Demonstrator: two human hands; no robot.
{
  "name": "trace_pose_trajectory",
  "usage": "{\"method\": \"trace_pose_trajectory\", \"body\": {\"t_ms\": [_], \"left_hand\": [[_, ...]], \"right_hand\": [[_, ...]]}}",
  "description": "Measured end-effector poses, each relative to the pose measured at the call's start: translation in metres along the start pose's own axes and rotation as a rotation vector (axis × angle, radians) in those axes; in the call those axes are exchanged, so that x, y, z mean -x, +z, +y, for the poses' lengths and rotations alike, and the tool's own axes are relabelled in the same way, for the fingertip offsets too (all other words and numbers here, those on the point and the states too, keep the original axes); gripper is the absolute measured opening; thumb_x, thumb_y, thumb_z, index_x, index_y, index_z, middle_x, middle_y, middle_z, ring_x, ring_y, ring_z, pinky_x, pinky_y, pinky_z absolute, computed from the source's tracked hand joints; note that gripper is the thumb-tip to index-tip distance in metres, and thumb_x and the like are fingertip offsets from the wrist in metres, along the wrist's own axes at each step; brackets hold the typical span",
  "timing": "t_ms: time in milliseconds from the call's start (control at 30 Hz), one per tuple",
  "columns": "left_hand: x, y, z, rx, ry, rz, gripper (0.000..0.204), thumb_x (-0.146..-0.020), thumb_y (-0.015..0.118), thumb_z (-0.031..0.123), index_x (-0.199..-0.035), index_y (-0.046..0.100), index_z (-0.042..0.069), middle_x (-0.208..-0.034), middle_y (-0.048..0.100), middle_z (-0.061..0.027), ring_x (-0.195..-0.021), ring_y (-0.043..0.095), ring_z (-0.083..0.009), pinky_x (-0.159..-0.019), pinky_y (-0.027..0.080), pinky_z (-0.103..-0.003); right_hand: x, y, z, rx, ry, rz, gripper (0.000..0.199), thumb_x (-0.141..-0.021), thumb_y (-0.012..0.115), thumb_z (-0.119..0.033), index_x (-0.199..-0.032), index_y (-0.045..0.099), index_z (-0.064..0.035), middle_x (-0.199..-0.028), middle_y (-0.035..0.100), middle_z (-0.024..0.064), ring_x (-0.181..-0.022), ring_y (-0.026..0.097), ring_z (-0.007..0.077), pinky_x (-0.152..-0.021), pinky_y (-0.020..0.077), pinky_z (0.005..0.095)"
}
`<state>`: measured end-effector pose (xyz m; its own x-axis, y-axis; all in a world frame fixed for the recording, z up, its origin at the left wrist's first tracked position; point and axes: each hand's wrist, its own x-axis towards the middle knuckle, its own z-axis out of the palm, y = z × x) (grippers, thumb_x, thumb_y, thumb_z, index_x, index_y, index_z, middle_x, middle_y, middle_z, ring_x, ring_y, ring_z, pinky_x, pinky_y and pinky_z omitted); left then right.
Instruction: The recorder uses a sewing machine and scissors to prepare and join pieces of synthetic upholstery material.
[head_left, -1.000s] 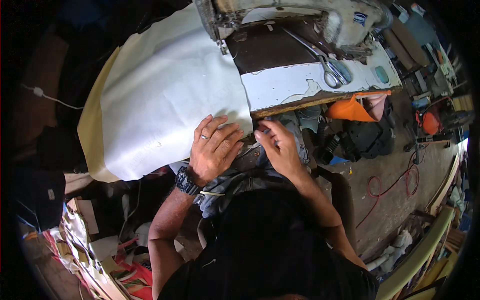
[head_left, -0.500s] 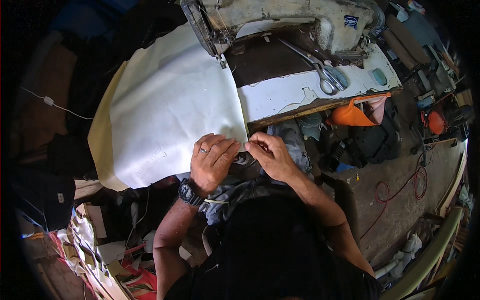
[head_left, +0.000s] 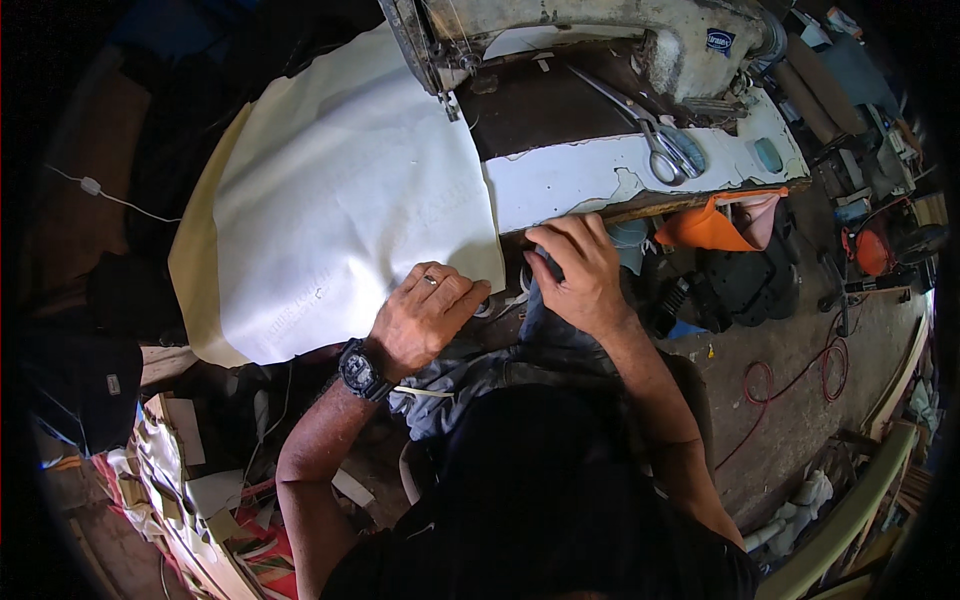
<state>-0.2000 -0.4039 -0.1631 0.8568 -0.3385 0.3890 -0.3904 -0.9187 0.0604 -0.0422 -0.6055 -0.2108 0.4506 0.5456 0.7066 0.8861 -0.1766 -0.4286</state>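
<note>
A large cream-white sheet of stiff fabric (head_left: 340, 200) lies spread over the left part of the worn white sewing table (head_left: 590, 175), its far edge tucked under the head of the old grey sewing machine (head_left: 590, 30) and its left side drooping off the table with a yellowish underside showing. The near right corner of the sheet sits just at the person's hands.

The left hand (head_left: 425, 315), with a ring on one finger and a black wristwatch (head_left: 360, 370) at the wrist, lies palm down on that near corner, fingers curled together and pressing the edge. Something small and pale shows right at its fingertips; I cannot tell what it is. The right hand (head_left: 580, 270) is just beside it, at the table's front edge, fingers bent and closed around a small dark piece that is mostly hidden, so I cannot tell what it grips.

Further back on the table, a pair of steel scissors with grey handles (head_left: 660, 145) lies on the dark brown inset panel (head_left: 550, 105). An orange cloth (head_left: 715, 225) hangs below the table's front edge to the right. A red cable (head_left: 790, 375) loops on the dusty floor beyond.
</note>
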Motion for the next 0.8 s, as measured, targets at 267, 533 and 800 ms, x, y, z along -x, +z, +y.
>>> {"method": "trace_pose_trajectory", "body": {"t_ms": [267,533,800], "left_hand": [[0.0,0.001,-0.004,0.019,0.014,0.024,0.043,-0.077,0.068,0.006,-0.12,0.074,0.001,-0.103,0.064,-0.0066,-0.101,0.066,-0.026,-0.094,0.055,-0.039],[-0.001,-0.001,-0.003,0.028,0.025,0.017,0.044,-0.077,0.068,0.007,-0.12,0.074,0.002,-0.105,0.065,-0.0069,-0.103,0.067,-0.0272,-0.093,0.055,-0.038],[0.004,0.0,-0.003,0.055,0.009,0.021,0.045,-0.077,0.068,0.008,-0.121,0.074,0.004,-0.106,0.065,-0.0068,-0.103,0.067,-0.0275,-0.093,0.056,-0.039]], "right_hand": [[0.003,0.014,0.0,0.132,-0.136,-0.036,0.059,-0.072,0.086,-0.003,-0.128,0.07,-0.0143,-0.121,0.064,0.0039,-0.106,0.058,0.0273,-0.091,0.0509,0.0424],[-0.015,0.013,0.001,0.187,-0.253,-0.096,0.041,-0.085,0.079,-0.012,-0.125,0.072,-0.0146,-0.134,0.064,-0.0014,-0.118,0.057,0.0239,-0.095,0.0493,0.0414],[-0.018,0.013,-0.003,0.127,-0.361,-0.112,0.026,-0.086,0.074,-0.01,-0.11,0.078,-0.0036,-0.132,0.071,0.0033,-0.115,0.062,0.023,-0.092,0.0541,0.0377]]}}
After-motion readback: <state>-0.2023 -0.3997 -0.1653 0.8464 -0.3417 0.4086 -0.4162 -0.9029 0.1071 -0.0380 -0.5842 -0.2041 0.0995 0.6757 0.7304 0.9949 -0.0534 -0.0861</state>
